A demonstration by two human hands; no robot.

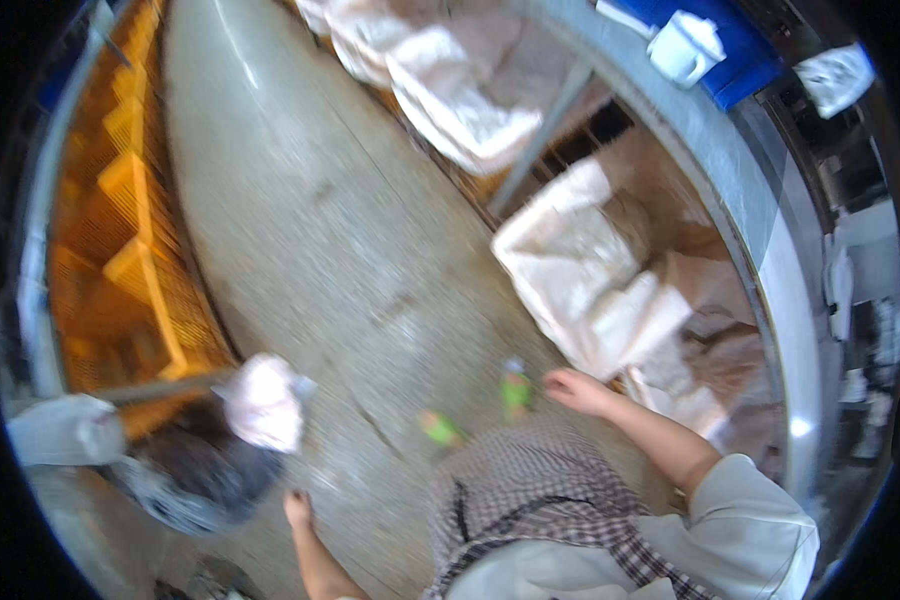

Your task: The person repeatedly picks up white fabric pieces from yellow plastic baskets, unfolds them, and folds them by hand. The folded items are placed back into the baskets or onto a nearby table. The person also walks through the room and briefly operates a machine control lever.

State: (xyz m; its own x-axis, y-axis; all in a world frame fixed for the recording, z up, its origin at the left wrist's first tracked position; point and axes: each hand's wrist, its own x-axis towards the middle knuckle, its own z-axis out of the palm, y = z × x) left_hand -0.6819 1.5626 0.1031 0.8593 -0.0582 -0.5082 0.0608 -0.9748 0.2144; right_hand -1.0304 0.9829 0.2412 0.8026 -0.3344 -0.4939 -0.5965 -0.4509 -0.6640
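Head view, motion-blurred. Speckled grey concrete floor runs from 12 down to 6, smooth, with a thin crack near centre. At 9: stacked orange plastic lattice crates, ribbed, behind a grey metal bar. At 1 to 3: slumped off-white woven sacks under a curved grey metal worktop; a white lidded jug sits on a blue surface at 1. At 7: a crumpled pale bag on a dark bundle.

Left hand at 6, hanging empty, fingers curled in; how far, cannot tell. Right hand at 4, fingers loosely spread, holding nothing, nearest the sacks. Checked skirt and green shoes just below centre.
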